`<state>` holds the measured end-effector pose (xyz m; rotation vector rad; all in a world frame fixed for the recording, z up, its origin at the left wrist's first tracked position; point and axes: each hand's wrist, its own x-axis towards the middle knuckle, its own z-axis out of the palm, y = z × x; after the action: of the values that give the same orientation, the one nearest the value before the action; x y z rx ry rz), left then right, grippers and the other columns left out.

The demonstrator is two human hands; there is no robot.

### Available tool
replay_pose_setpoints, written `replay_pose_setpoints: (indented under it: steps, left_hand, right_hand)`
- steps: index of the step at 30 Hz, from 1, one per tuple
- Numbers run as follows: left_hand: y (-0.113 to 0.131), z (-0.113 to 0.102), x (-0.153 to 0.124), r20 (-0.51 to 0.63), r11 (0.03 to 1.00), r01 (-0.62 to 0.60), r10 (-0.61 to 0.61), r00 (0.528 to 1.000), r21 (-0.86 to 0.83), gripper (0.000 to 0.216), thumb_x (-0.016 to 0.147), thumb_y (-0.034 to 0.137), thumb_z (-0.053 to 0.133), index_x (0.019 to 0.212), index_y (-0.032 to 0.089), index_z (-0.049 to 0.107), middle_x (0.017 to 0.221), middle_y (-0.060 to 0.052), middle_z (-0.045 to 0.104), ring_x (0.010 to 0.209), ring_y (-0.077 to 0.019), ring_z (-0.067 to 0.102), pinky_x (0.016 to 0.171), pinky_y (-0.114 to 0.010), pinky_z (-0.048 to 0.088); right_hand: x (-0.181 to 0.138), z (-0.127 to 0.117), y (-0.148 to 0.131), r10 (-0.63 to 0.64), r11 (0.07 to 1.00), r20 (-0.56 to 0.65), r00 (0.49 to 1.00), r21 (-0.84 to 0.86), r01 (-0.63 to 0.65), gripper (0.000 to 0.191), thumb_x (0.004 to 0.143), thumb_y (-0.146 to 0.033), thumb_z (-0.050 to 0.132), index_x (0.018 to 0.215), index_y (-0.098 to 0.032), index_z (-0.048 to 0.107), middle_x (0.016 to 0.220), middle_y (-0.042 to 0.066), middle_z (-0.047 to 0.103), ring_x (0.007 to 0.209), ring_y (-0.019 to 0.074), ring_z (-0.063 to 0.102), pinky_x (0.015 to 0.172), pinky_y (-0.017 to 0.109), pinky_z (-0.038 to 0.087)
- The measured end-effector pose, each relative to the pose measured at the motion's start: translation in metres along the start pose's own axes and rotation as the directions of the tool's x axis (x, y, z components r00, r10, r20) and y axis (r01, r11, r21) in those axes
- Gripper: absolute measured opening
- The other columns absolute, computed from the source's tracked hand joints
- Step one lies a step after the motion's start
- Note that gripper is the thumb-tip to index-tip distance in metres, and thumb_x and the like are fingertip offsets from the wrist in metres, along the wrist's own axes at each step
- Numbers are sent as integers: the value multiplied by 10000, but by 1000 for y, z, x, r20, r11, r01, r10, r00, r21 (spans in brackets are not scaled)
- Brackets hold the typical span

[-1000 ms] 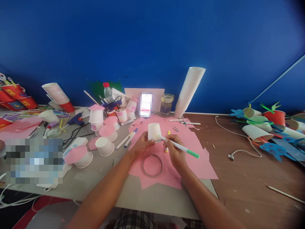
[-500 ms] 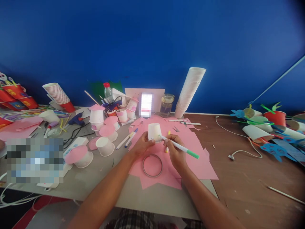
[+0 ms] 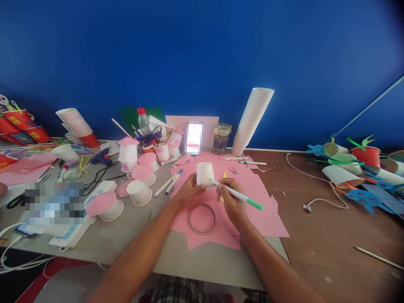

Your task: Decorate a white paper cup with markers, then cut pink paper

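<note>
Over pink paper [image 3: 265, 219], fingers [image 3: 193, 190] grip conical cup [image 3: 205, 173].

White cup [image 3: 205, 173] – upside down. Marker [image 3: 237, 194] white, green cap. Pink paper [image 3: 259, 198] under – blue wall [image 3: 202, 54] behind.

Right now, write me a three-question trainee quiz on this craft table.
1. True or false: the left hand holds the small white paper cup upside down.
2. What does the right hand hold? A) scissors B) a green-capped marker C) a glue gun
3. Fill in: the ring lies on the ____ paper, just nearer the person than both hands.

Key
1. True: its wider rim points down.
2. B; its tip meets the cup's lower edge.
3. Pink.
</note>
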<state>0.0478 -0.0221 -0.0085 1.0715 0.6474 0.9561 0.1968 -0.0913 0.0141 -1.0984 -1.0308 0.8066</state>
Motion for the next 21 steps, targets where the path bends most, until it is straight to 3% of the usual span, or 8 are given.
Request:
replay_pose_setpoints:
  steps: [21]
  left_hand:
    - [-1,-1,1,-12,1000,11,-10,1000,17,548,680,340,808,1138,172,558,1124,-98,610,1040,-227,580,877,-336,458]
  right_hand:
    - [0,-1,1,-18,999,35,999,-45,19,92,802,-291,583,812,-200,584,612,-29,529,529,127,480,488,264,400]
